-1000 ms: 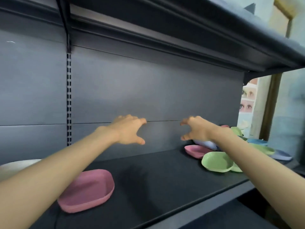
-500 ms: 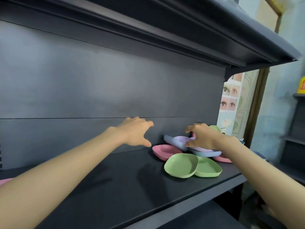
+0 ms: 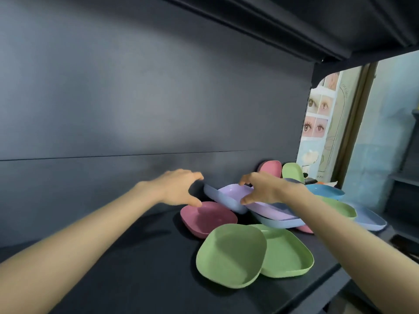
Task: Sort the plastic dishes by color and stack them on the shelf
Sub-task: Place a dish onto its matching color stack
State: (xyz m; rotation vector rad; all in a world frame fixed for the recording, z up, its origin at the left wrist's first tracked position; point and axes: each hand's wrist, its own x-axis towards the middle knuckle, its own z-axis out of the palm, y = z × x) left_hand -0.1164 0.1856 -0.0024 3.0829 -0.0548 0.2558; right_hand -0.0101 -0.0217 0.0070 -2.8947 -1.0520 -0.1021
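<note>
Both hands hovered spread wide over the shelf (image 3: 136, 264): left hand (image 3: 179, 189) above the pink bowl (image 3: 207, 217), right hand (image 3: 264, 189) over the lilac plate (image 3: 231, 192) at one o'clock.

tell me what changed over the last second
The view swung right: the lone pink dish at left left the frame and the dish pile came close. Both hands advanced to it; the right hand now hovers over the lilac dish, the left hand beside it. Both stay open and empty. The dishes haven't moved.
</note>
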